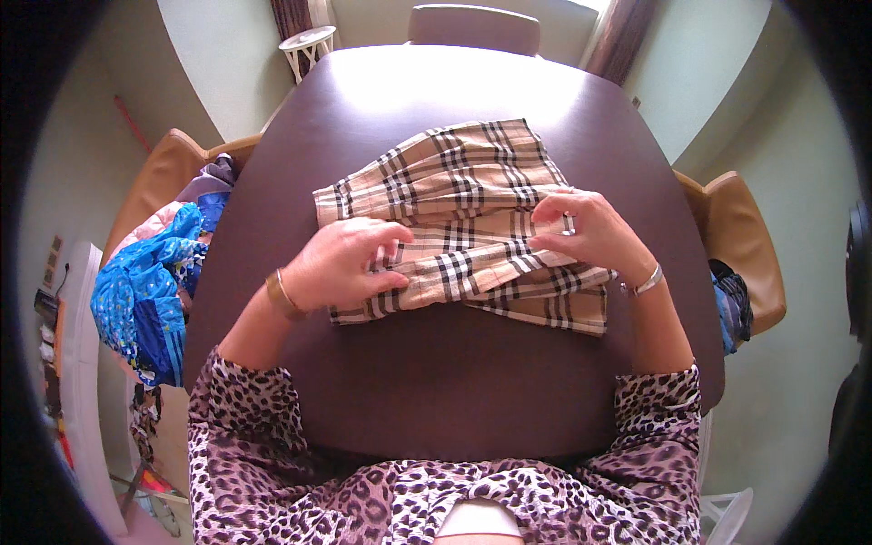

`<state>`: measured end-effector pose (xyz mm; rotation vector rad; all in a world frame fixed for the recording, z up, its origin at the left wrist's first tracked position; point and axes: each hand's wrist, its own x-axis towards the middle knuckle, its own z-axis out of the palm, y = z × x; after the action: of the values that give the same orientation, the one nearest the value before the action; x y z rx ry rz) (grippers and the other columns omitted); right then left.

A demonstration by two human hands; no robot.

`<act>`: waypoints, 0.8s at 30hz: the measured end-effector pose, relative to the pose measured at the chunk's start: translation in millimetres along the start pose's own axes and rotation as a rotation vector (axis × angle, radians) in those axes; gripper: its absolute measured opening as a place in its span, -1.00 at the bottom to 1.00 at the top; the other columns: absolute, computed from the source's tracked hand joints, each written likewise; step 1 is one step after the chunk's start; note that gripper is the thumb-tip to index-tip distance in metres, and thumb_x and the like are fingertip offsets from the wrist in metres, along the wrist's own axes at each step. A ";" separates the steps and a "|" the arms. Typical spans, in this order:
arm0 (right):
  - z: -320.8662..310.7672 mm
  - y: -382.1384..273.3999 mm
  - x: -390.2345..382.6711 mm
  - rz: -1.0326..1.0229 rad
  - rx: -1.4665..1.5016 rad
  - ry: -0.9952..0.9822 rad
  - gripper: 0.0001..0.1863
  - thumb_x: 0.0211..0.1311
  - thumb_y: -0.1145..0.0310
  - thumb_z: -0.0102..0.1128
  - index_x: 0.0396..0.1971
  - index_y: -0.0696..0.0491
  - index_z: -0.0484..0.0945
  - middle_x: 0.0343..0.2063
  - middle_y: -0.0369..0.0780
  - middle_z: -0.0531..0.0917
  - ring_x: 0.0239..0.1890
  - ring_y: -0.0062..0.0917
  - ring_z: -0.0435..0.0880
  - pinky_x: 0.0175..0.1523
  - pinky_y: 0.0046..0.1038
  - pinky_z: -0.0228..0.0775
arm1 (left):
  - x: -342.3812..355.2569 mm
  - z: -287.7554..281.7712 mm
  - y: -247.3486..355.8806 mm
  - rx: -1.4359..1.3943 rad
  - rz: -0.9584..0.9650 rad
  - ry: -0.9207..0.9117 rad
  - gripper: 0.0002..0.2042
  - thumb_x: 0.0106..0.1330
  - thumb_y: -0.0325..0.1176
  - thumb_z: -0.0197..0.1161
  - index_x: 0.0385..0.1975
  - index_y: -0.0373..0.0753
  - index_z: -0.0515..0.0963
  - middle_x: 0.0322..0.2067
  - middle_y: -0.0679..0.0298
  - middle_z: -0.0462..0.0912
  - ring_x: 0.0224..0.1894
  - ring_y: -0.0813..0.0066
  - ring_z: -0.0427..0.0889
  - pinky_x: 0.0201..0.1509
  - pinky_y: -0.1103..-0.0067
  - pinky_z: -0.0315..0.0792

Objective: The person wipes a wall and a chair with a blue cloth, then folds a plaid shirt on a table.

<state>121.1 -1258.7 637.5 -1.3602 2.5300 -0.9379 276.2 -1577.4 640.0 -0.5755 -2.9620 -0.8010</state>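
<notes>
A tan pleated skirt with black and white checks lies across the dark table, its waistband to the left and its hem flaring to the right. The near side is folded unevenly, and a lower flap sticks out at the near right. Over the waistband end hovers my left hand, thumb and fingers apart with cloth showing between them. My right hand is above the hem end, its fingers curved and spread from the thumb. Neither hand grips the cloth.
The dark brown table fills the middle. On the left, a tan chair holds piled clothes, including a bright blue garment. Another tan chair with dark clothes stands right. A chair back and white stool are beyond the far edge.
</notes>
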 end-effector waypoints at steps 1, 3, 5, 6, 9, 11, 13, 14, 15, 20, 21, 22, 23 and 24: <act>5.8 -9.8 0.2 -0.066 0.041 0.044 -0.64 -0.07 0.20 0.55 -0.33 0.09 0.63 -0.38 -0.22 0.66 -0.32 -0.43 0.66 -0.18 -0.39 0.52 | -0.1 9.5 6.6 0.049 0.110 0.144 -0.62 0.12 -0.36 0.38 -0.03 -0.24 0.55 -0.17 0.16 0.63 -0.14 0.20 0.62 -0.01 0.41 0.52; 15.4 -20.9 -7.6 -0.266 -0.029 0.079 -0.62 -0.09 0.19 0.55 -0.31 0.04 0.64 -0.28 -0.21 0.65 -0.17 -0.34 0.64 -0.04 -0.30 0.51 | 5.0 29.3 22.0 0.156 0.185 0.175 -0.60 0.07 -0.47 0.29 -0.02 -0.27 0.54 -0.01 0.08 0.58 0.05 0.09 0.53 0.16 0.31 0.44; 24.0 -44.2 -24.2 -0.252 -0.148 -0.027 -0.44 -0.12 0.13 0.55 -0.06 -0.02 0.58 -0.05 -0.19 0.61 0.10 -0.26 0.53 0.23 -0.22 0.32 | 1.1 48.4 29.8 0.237 0.271 0.157 -0.55 0.05 -0.50 0.24 0.03 -0.33 0.51 0.12 0.01 0.50 0.19 0.00 0.45 0.26 0.25 0.38; 31.5 -45.1 -31.7 -0.273 -0.223 -0.034 -0.35 -0.13 0.11 0.54 0.04 -0.04 0.55 0.04 -0.17 0.58 0.18 -0.24 0.48 0.30 -0.19 0.24 | -1.8 53.2 35.7 0.188 0.229 0.086 -0.48 0.05 -0.51 0.22 0.12 -0.36 0.46 0.19 -0.02 0.44 0.30 -0.01 0.36 0.34 0.25 0.31; 41.6 -36.3 -50.1 -0.251 -0.342 -0.082 -0.23 -0.06 0.04 0.48 0.20 -0.02 0.44 0.18 -0.13 0.49 0.28 -0.24 0.41 0.38 -0.14 0.12 | -0.6 63.0 41.9 0.204 0.207 0.052 -0.39 0.03 -0.51 0.22 0.21 -0.40 0.38 0.25 -0.05 0.39 0.36 -0.01 0.29 0.41 0.24 0.23; 39.7 -26.7 -55.2 -0.221 -0.306 -0.051 -0.28 0.00 0.05 0.45 0.17 0.01 0.47 0.16 -0.12 0.51 0.27 -0.26 0.43 0.37 -0.15 0.13 | 0.1 65.0 39.2 0.232 0.213 0.045 -0.38 0.04 -0.55 0.20 0.23 -0.41 0.35 0.26 -0.05 0.38 0.38 0.00 0.26 0.43 0.24 0.20; 34.1 -16.3 -57.0 -0.198 -0.261 -0.001 -0.35 0.03 0.07 0.43 0.12 0.05 0.52 0.11 -0.09 0.56 0.24 -0.25 0.47 0.36 -0.17 0.16 | 1.2 68.1 30.7 0.266 0.213 0.030 -0.38 0.04 -0.61 0.16 0.23 -0.40 0.35 0.27 -0.06 0.37 0.39 0.02 0.25 0.44 0.25 0.19; 30.6 -13.5 -57.3 -0.177 -0.264 0.002 -0.39 -0.02 0.19 0.44 0.09 0.07 0.54 0.10 -0.11 0.57 0.22 -0.25 0.49 0.34 -0.19 0.18 | 1.9 66.9 27.2 0.284 0.210 0.024 -0.38 0.03 -0.63 0.14 0.23 -0.40 0.35 0.27 -0.07 0.37 0.40 0.02 0.25 0.45 0.25 0.19; 27.3 -7.1 -58.2 -0.166 -0.325 -0.009 -0.41 -0.04 0.29 0.40 0.08 0.07 0.54 0.10 -0.12 0.58 0.20 -0.27 0.50 0.32 -0.20 0.20 | 0.8 61.9 24.3 0.274 0.206 -0.011 -0.37 0.02 -0.70 0.09 0.24 -0.41 0.35 0.27 -0.07 0.37 0.40 0.03 0.25 0.45 0.26 0.19; 19.5 6.3 -72.8 -0.021 -0.621 0.046 -0.44 -0.11 0.57 0.25 0.05 0.07 0.55 0.07 -0.11 0.59 0.17 -0.25 0.50 0.27 -0.19 0.22 | -6.3 39.1 5.4 0.223 0.123 -0.105 -0.24 -0.12 -0.79 0.05 0.28 -0.31 0.34 0.30 0.02 0.36 0.42 0.11 0.24 0.46 0.28 0.16; 21.7 3.4 -76.5 -0.027 -0.673 0.105 -0.44 -0.11 0.59 0.22 0.04 0.07 0.55 0.06 -0.10 0.60 0.18 -0.23 0.49 0.26 -0.17 0.21 | -8.0 37.4 0.6 0.233 0.119 -0.111 -0.24 -0.12 -0.78 0.05 0.28 -0.30 0.34 0.30 0.02 0.36 0.41 0.11 0.24 0.46 0.27 0.16; 17.0 -1.7 -81.8 -0.027 -0.735 0.166 -0.45 -0.10 0.61 0.20 0.04 0.07 0.56 0.05 -0.09 0.60 0.18 -0.22 0.49 0.26 -0.15 0.21 | -4.6 36.6 -0.2 0.239 0.125 -0.111 -0.24 -0.11 -0.76 0.05 0.28 -0.29 0.34 0.30 0.03 0.36 0.41 0.11 0.24 0.46 0.26 0.16; 15.8 -12.3 -81.2 -0.080 -0.689 0.207 -0.46 -0.12 0.62 0.19 0.00 0.07 0.57 0.01 -0.10 0.61 0.17 -0.17 0.48 0.26 -0.12 0.20 | -4.6 36.7 1.3 0.241 0.113 -0.103 -0.25 -0.10 -0.75 0.05 0.28 -0.28 0.34 0.30 0.03 0.36 0.41 0.11 0.25 0.45 0.25 0.16; 13.7 -25.2 -81.0 -0.129 -0.527 0.190 -0.51 -0.11 0.61 0.19 -0.05 0.04 0.58 -0.01 -0.15 0.61 0.15 -0.18 0.49 0.24 -0.15 0.23 | -4.3 36.1 4.6 0.243 0.100 -0.094 -0.26 -0.10 -0.73 0.06 0.28 -0.28 0.34 0.29 0.03 0.37 0.40 0.10 0.26 0.45 0.25 0.17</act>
<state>192.1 -1211.3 626.5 -1.6471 3.0077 -0.4397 284.6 -1557.5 610.4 -0.7564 -3.0212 -0.4080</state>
